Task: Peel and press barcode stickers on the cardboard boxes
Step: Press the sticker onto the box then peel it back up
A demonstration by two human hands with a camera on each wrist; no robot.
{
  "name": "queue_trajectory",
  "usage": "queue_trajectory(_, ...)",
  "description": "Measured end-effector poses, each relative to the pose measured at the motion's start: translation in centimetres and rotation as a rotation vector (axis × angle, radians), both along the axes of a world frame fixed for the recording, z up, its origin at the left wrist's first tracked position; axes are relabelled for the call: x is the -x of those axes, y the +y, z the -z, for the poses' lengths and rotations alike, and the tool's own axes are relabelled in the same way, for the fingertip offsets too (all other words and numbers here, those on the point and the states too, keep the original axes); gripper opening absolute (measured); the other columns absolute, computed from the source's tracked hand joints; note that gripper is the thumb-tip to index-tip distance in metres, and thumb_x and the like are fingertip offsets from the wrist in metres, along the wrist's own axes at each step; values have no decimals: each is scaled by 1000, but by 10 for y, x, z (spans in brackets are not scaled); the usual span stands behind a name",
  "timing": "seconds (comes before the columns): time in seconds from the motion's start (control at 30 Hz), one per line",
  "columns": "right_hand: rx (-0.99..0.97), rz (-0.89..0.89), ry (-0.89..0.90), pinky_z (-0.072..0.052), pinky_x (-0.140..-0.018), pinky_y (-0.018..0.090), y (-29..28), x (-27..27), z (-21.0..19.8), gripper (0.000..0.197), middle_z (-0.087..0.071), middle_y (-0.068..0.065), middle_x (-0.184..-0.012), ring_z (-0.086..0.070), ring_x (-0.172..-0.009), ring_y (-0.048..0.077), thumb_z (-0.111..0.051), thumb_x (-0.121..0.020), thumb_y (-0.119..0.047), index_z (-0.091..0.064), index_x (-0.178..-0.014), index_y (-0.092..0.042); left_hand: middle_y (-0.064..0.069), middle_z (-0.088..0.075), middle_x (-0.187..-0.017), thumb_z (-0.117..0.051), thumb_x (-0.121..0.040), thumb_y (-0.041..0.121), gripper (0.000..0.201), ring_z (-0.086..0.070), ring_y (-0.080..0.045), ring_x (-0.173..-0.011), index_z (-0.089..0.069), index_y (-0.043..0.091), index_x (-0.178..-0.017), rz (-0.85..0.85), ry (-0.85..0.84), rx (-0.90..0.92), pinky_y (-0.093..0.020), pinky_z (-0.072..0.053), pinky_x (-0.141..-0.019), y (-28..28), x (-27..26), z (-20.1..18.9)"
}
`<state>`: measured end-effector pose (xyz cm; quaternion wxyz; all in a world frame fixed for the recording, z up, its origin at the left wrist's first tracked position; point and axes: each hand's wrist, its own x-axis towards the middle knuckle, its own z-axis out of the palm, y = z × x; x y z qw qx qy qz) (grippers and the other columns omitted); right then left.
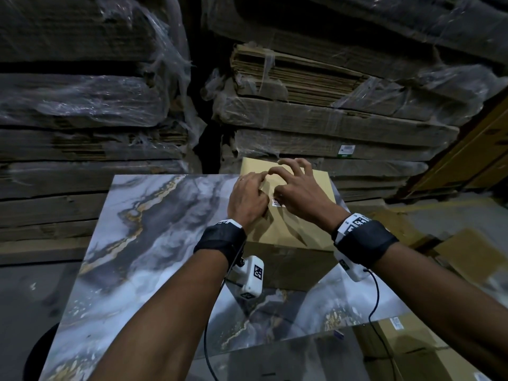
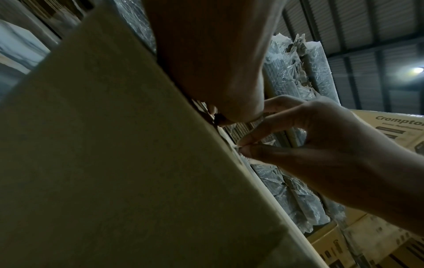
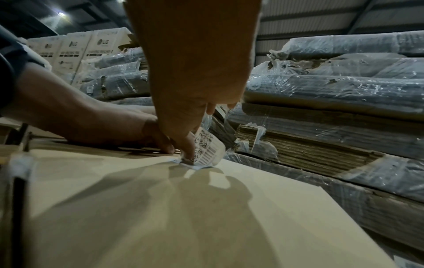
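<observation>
A plain cardboard box (image 1: 288,232) stands on the far right part of a marble-patterned table (image 1: 143,243). Both hands are on its top face. My right hand (image 1: 297,188) pinches a white barcode sticker (image 3: 207,147) between thumb and forefinger; one end of the sticker touches the box top (image 3: 160,208) and the rest curls upward. In the head view only a small piece of the sticker (image 1: 277,202) shows between the hands. My left hand (image 1: 248,193) lies just left of it, fingers resting on the cardboard (image 2: 114,145). The left hand (image 3: 107,123) holds nothing that I can see.
Tall stacks of flattened cardboard wrapped in plastic film (image 1: 330,119) rise right behind the table, with more at the left (image 1: 82,105). Printed cartons (image 1: 406,350) sit low at the right. The table's near and left surface is bare marble.
</observation>
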<state>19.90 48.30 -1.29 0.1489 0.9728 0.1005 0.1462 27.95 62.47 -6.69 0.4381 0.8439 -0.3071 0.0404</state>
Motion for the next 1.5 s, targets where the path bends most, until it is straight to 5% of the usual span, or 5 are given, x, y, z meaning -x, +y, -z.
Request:
queue_trajectory(0.3,-475,123,-53,-29,-104,54,-21,17,13,10,-57,-1,-134,-35,-134,32,-82,-84,-27,-82,-93,-31,-6,-65,-125,-51,-79,2,60,-54,-25,-119,-59,12,-138,-16,-14,-18,-39,-45,-102,-1,0,2)
queue_trajectory(0.6,-656,234,-56,-24,-99,37,-31,19,21,13,-49,-4,-138,-30,-132,20,-78,-87,-35,-80,-99,-40,-4,-63,-129,-49,-82,3,59,-53,-24,-121,-58,13,-139,-17,-4,-21,-39,-44,-105,-3,-2,6)
queue_trajectory(1.13,-495,1,-181,-45,-89,49,-26,38,36,22,-62,10,-124,-50,-117,32,-71,-89,-19,-79,-109,-20,-2,-62,-131,-51,-82,3,60,-53,-22,-119,-57,15,-140,-29,-4,-41,-37,-44,-103,-2,-1,5)
queue_trajectory(1.33,-501,-15,-324,-46,-89,48,-18,48,43,40,-63,11,-118,-55,-109,31,-72,-89,-10,-69,-129,-13,-4,-63,-131,-52,-81,4,61,-53,-23,-120,-56,14,-141,-17,-7,-40,-39,-44,-104,-1,-1,4)
queue_trajectory(1.5,-368,-20,-196,-41,-94,51,-20,36,36,36,-58,13,-129,-47,-121,35,-75,-87,-17,-72,-122,-21,-6,-62,-131,-54,-82,6,59,-52,-23,-121,-56,13,-141,-2,-9,-34,-41,-44,-104,-1,1,4)
